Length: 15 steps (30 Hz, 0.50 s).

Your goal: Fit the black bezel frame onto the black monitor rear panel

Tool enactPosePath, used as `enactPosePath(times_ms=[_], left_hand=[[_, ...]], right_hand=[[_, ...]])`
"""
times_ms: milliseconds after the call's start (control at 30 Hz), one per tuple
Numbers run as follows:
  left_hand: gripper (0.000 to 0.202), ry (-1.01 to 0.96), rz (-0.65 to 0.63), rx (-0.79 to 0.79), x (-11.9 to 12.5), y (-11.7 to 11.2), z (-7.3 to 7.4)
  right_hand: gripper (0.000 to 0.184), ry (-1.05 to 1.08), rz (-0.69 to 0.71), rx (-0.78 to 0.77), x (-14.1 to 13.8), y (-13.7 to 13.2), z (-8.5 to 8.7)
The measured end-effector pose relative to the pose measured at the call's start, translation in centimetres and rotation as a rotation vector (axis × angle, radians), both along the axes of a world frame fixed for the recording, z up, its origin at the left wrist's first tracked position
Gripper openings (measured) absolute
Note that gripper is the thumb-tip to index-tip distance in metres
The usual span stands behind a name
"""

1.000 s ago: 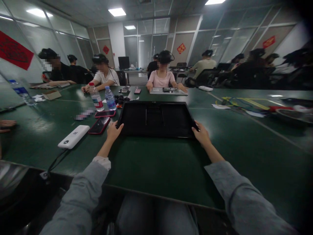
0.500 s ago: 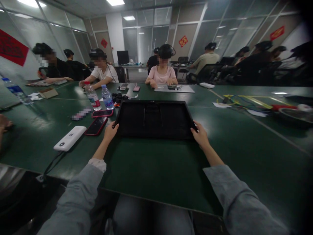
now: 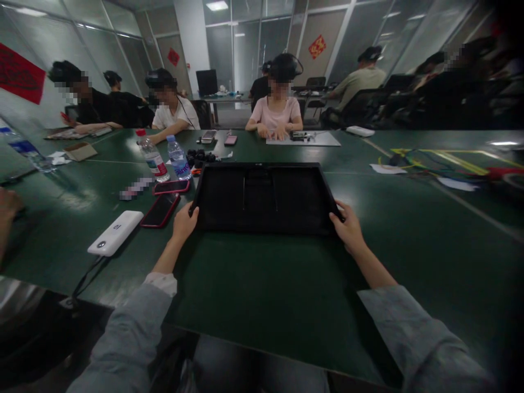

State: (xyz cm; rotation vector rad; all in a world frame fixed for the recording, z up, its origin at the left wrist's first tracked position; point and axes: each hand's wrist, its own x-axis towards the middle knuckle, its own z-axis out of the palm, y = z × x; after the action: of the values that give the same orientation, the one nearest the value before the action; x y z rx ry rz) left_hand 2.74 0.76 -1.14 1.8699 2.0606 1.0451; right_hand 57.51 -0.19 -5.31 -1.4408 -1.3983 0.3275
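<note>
A black, rectangular, shallow tray-like panel (image 3: 221, 196) with a raised rim is in front of me over the green table (image 3: 262, 295). Two thin light lines run down its dark middle; I cannot make out what they are. My left hand (image 3: 185, 222) grips the panel's left end, with the thumb on the near side. At the opposite end my right hand (image 3: 347, 225) is closed round the right edge, thumb on the rim. The fingers behind the edges are partly hidden. Whether the panel touches the table is not clear.
Left of the panel lie two red-edged phones (image 3: 161, 212), a white power bank (image 3: 115, 233) with a strap, and two water bottles (image 3: 178, 158). Yellow and green cords (image 3: 442, 164) lie at the right. Across the table a person (image 3: 278, 109) works at a white board.
My view has tilted down and come slightly nearer the table. The panel looks a little larger, its right end and my right hand further right. Both hands keep their grip.
</note>
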Motion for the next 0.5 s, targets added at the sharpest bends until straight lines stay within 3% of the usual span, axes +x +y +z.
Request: enactPosePath(times_ms=[300, 500], left_hand=[[0.046, 0.057, 0.015, 0.007, 0.17, -0.44, 0.11], [0.049, -0.086, -0.007, -0.022, -0.22, 0.26, -0.37]], right_hand=[[0.057, 0.021, 0.004, -0.035, 0.22, 0.15, -0.23], [0.059, -0.081, -0.022, -0.04, 0.15, 0.15, -0.09]])
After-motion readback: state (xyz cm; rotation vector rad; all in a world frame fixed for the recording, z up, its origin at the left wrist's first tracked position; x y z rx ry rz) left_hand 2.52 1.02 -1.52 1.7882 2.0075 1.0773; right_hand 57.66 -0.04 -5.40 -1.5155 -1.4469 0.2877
